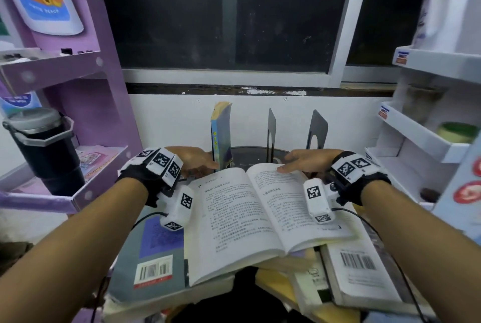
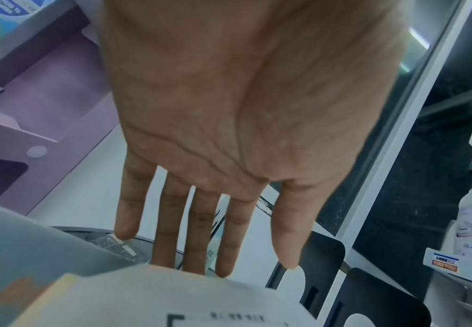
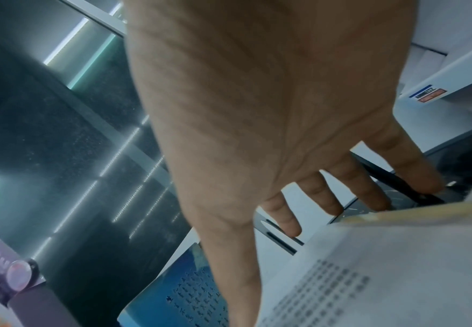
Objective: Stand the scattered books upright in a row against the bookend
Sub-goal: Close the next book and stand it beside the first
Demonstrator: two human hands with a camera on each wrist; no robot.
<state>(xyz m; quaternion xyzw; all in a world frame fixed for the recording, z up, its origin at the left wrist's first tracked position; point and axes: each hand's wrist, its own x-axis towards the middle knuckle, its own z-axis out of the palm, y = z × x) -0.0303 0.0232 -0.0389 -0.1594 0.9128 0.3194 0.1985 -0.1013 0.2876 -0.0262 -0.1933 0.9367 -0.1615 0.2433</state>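
Paper lies under both hands: the left hand [image 1: 194,159] reaches flat, fingers straight and slightly spread, over the far left corner of the open book [image 1: 260,213], and the right hand [image 1: 309,161] rests with its fingers extended on the top edge of the right-hand page; neither is curled round anything. The open book sits on a loose pile of flat books, among them a grey-covered book [image 1: 153,257] at the left and a white book [image 1: 361,270] at the right, both showing barcodes. Just beyond the fingertips a blue book [image 1: 221,137] already stands upright, and to its right two dark metal bookends [image 1: 317,128] stand apart from it. The risk, as I judge it, is that lifting the book still open lets its pages flop and the spine sag, and swinging it up so near the blue book could knock that one over, since nothing visibly braces its left side. The uneven pile underneath may also slide.
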